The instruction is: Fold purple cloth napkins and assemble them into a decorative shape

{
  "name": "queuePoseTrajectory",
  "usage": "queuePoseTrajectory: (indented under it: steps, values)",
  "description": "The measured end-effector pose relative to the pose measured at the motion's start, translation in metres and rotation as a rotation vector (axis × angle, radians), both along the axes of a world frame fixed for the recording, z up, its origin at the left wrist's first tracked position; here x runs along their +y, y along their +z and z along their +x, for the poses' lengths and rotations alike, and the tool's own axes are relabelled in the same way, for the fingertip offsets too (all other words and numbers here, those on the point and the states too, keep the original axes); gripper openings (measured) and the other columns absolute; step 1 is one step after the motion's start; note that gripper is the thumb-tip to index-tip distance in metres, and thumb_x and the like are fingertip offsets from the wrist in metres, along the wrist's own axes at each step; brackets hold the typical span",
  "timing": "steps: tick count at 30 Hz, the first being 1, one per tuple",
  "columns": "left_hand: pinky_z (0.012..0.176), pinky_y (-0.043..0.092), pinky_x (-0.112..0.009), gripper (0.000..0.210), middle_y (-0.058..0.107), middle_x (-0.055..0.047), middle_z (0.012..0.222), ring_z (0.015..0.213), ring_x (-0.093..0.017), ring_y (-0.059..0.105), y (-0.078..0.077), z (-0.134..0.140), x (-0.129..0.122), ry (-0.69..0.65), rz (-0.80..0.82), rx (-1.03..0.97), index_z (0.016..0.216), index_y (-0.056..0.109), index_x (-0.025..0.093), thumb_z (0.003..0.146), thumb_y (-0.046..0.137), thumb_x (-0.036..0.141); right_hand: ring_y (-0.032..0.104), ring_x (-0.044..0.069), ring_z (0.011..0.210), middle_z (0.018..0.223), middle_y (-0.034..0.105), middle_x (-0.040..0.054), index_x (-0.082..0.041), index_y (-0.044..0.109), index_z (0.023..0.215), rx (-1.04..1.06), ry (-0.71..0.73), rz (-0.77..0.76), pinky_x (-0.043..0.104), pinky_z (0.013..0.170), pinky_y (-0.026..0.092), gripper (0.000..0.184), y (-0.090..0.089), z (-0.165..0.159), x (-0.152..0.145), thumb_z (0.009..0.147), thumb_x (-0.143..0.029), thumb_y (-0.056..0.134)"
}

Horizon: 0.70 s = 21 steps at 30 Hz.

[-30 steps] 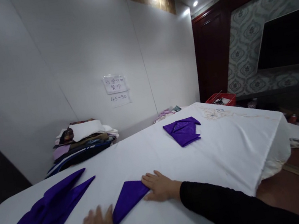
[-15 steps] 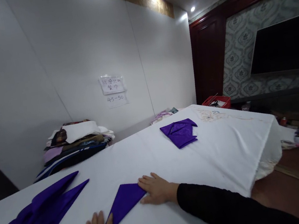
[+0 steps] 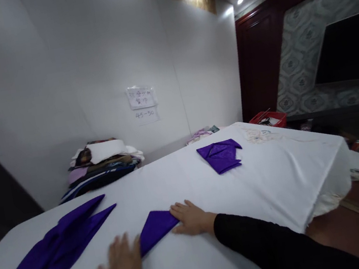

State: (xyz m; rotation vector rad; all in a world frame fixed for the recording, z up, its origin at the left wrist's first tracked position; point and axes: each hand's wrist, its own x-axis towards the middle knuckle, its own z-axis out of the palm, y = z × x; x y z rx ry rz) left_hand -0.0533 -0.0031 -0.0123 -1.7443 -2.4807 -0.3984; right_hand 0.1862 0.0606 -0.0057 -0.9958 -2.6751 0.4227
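Observation:
A folded purple cloth napkin (image 3: pixel 156 230) lies flat on the white-covered table (image 3: pixel 189 267), shaped like a low triangle with a cut-off tip. My right hand (image 3: pixel 191 218) rests flat on the napkin's right corner, fingers stretched out. At the left corner is my left hand (image 3: pixel 121 260), somewhat blurred, with its fingers spread and a bracelet on the wrist. It lies against or just beside the napkin's edge; I cannot tell whether it presses on it. Further left lies a second purple napkin (image 3: pixel 60 243), folded into long pointed ends. A third purple napkin (image 3: pixel 221 156) sits folded towards the back.
A stack of folded clothes (image 3: pixel 103 166) stands behind the table at the left. Beyond the far end is a red basket (image 3: pixel 277 119). A handwritten sign (image 3: pixel 142 97) hangs on the wall. Embroidery (image 3: pixel 259 135) marks the far tablecloth.
The view has turned slightly left, so the table and napkins appear shifted to the right. My left hand has become blurred; my right hand stays on the napkin's right corner.

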Motion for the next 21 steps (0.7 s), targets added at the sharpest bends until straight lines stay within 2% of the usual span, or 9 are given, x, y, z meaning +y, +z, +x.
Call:
queuePoseTrajectory:
  steps: [2,4,7,11,16,18,21]
  values:
    - [0.105,0.013,-0.053,0.06,0.023,-0.009,0.147,0.135,-0.025,0.014,0.005,0.025,0.007,-0.076,-0.067,0.054,0.136,0.03,0.015,0.086,0.021,0.045,0.017,0.025,0.134,0.146,0.023,0.0137,-0.013,0.018,0.141,-0.023,-0.01,-0.004,0.048,0.107,0.01,0.072,-0.003,0.0,0.0,0.086,-0.058,0.032]
    - [0.106,0.012,-0.052,0.063,0.022,-0.009,0.147,0.135,-0.025,0.015,0.008,0.042,0.01,-0.162,-0.155,0.059,0.137,0.029,0.014,0.085,0.023,0.049,0.016,0.025,0.134,0.146,0.021,0.0125,-0.014,0.018,0.142,-0.049,-0.023,-0.009,0.047,0.107,0.009,0.07,-0.007,0.0,0.001,0.087,-0.056,0.031]
    - [0.107,0.014,-0.05,0.069,0.02,-0.009,0.147,0.135,-0.026,0.016,0.006,0.048,0.009,-0.177,-0.243,-0.011,0.138,0.025,0.014,0.084,0.021,0.055,0.013,0.024,0.135,0.147,0.019,0.0105,-0.015,0.017,0.142,-0.087,-0.025,-0.01,0.045,0.107,0.007,0.069,-0.011,0.0,0.003,0.088,-0.056,0.028]
    - [0.108,0.011,-0.05,0.074,0.017,-0.008,0.148,0.135,-0.026,0.013,0.004,0.035,0.001,-0.138,-0.26,-0.065,0.139,0.023,0.015,0.082,0.016,0.062,0.011,0.023,0.135,0.148,0.016,0.0087,-0.016,0.015,0.143,-0.132,-0.017,-0.025,0.043,0.107,0.005,0.07,-0.013,0.001,0.004,0.088,-0.059,0.023]
    - [0.106,0.005,-0.056,0.076,0.018,-0.013,0.147,0.135,-0.029,0.01,0.01,0.032,-0.001,0.04,-0.267,-0.069,0.139,0.024,0.01,0.082,0.014,0.061,0.01,0.021,0.135,0.148,0.016,0.0071,-0.015,0.014,0.143,-0.141,-0.031,-0.027,0.041,0.108,0.004,0.073,-0.013,0.001,0.002,0.087,-0.061,0.021]
    - [0.107,0.001,-0.056,0.073,0.016,-0.011,0.148,0.136,-0.028,0.007,0.013,0.041,0.004,-0.033,-0.199,-0.019,0.139,0.022,0.012,0.084,0.016,0.059,0.009,0.021,0.136,0.148,0.016,0.0074,-0.014,0.014,0.143,-0.146,-0.039,-0.024,0.041,0.108,0.004,0.073,-0.013,0.001,0.002,0.087,-0.061,0.022]
    - [0.108,0.001,-0.052,0.067,0.014,-0.004,0.149,0.137,-0.024,0.005,0.012,0.056,0.012,-0.276,-0.152,0.025,0.14,0.02,0.017,0.085,0.016,0.056,0.009,0.021,0.136,0.148,0.015,0.0071,-0.014,0.014,0.143,-0.156,-0.041,-0.021,0.041,0.108,0.003,0.073,-0.016,-0.001,0.003,0.087,-0.061,0.021]
